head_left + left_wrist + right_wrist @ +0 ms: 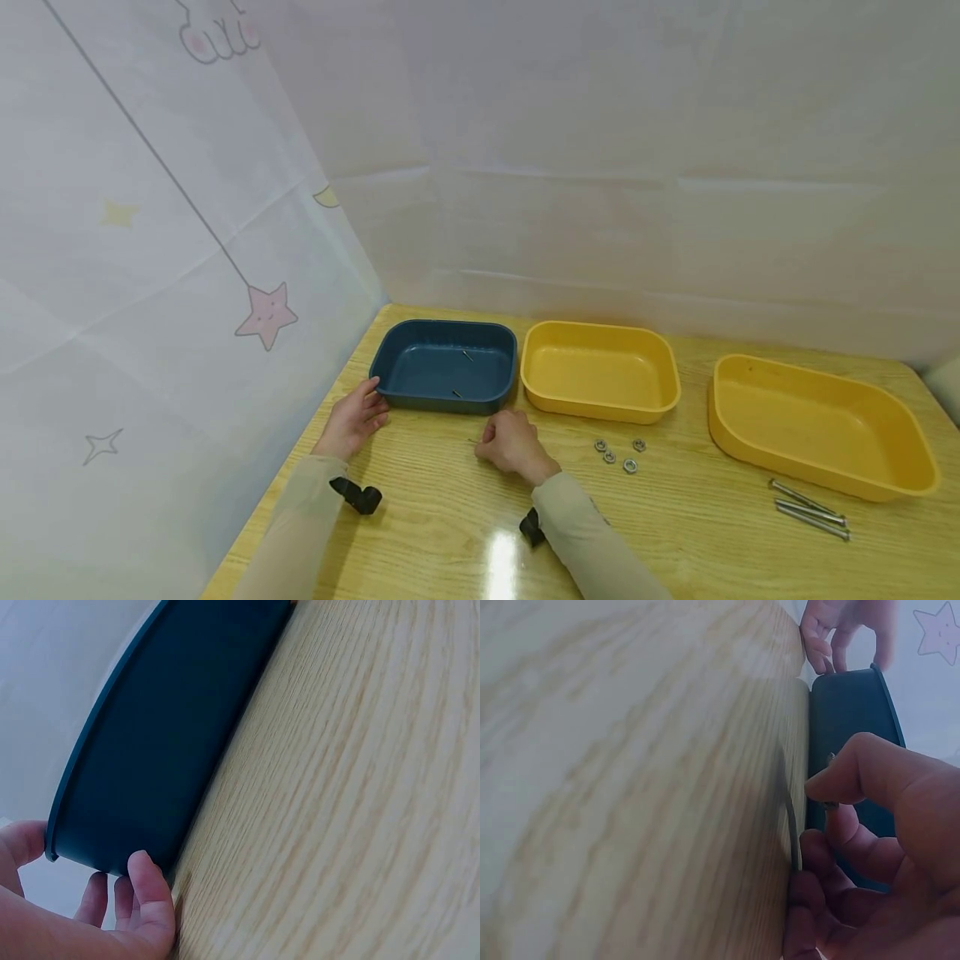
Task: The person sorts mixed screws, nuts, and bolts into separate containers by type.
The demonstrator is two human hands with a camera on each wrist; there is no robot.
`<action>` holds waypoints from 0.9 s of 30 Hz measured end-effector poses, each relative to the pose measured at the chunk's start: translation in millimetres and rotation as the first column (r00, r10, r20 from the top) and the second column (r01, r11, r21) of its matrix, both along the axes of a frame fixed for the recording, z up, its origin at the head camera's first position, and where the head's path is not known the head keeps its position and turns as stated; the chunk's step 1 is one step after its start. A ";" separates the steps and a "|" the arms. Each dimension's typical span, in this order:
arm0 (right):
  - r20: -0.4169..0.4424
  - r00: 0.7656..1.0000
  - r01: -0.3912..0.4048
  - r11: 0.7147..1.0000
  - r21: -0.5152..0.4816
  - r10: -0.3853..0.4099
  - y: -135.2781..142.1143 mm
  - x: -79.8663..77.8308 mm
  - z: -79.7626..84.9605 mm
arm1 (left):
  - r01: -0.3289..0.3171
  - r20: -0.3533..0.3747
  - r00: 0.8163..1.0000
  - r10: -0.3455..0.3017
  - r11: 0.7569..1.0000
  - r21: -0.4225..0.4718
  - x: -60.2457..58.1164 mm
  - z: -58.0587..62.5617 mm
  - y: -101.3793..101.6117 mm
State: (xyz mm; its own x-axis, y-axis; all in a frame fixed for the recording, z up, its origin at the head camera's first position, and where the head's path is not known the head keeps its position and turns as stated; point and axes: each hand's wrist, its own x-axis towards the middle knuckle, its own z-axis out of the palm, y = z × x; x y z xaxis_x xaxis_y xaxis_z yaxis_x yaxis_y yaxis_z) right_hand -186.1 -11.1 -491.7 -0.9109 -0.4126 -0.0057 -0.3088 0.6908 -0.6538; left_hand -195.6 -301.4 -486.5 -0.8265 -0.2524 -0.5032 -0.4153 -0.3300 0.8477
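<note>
At the corner of the dark blue tray [431, 406], my left hand [354, 421] rests with its thumb at the rim and its relaxed fingers [154, 889] against the outer wall. My right hand [513, 446] is just in front of the tray's near right corner, low over the table. Between thumb and index finger it pinches a small screw [831, 781]; the fingertips hide part of it. Inside the blue tray lie two small screws, one [467, 356] towards the back and one [457, 393] near the front wall.
A yellow tray [600, 411] stands right beside the blue one. Several hex nuts [630, 466] lie in front of it. Farther right is a larger yellow tray [810, 475], turned at an angle, with three long bolts [813, 517] before it. White curtains [562, 208] hang behind the table.
</note>
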 end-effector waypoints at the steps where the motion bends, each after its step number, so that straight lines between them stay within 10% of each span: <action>1: -0.005 1.000 -0.005 1.000 -0.007 0.005 0.9 -0.4 0.3 | 0.001 -0.002 1.000 -0.001 1.000 0.001 -0.1 0.0 -0.2; 27: -0.042 0.997 -0.065 0.996 -0.066 0.063 8.5 -1.0 9.1 | 0.005 -0.010 1.000 -0.005 1.000 0.011 0.7 0.6 -0.5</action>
State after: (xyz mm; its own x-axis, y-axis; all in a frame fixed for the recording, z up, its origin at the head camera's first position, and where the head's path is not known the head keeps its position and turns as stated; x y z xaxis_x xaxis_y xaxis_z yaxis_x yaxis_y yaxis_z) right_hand -187.1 -2.6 -482.5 -0.8815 -0.4683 0.0599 -0.3778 0.6237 -0.6843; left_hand -194.9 -301.9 -485.9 -0.8326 -0.2425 -0.4979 -0.4087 -0.3377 0.8479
